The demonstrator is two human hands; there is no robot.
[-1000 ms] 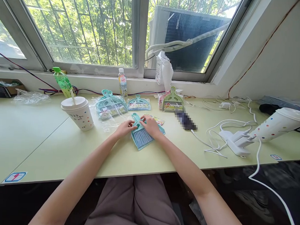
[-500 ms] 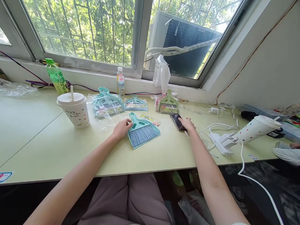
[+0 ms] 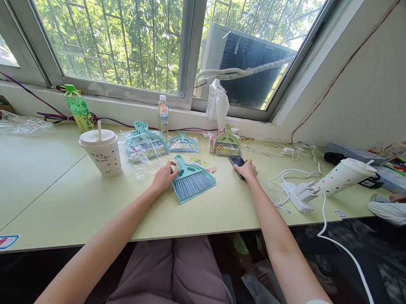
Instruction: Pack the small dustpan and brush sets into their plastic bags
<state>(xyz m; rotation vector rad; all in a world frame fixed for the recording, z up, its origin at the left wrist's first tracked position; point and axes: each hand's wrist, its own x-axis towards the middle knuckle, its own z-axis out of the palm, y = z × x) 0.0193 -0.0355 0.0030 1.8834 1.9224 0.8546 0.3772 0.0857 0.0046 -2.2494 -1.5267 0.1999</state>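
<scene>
A small teal brush and dustpan set (image 3: pixel 192 180) lies flat on the pale green desk (image 3: pixel 203 210) in front of me. My left hand (image 3: pixel 164 176) rests against its left edge by the handle, fingers curled loosely on it. My right hand (image 3: pixel 246 169) lies on a dark phone (image 3: pixel 238 162) to the right of the set, fingers laid over its near end. A small printed card (image 3: pixel 202 164) lies between the set and the phone.
A lidded paper cup with a straw (image 3: pixel 103 151) stands left. Packaged teal sets (image 3: pixel 145 143), another teal set (image 3: pixel 183 142) and a green one (image 3: pixel 226 143) sit behind. Bottles (image 3: pixel 163 115) by the window, white charger and cables (image 3: pixel 297 189), tipped cup (image 3: pixel 343 175) right. Another person's sleeve (image 3: pixel 389 209) far right.
My right hand left the teal set and moved right onto the phone, then drew it slightly nearer. My left hand stayed at the set's handle.
</scene>
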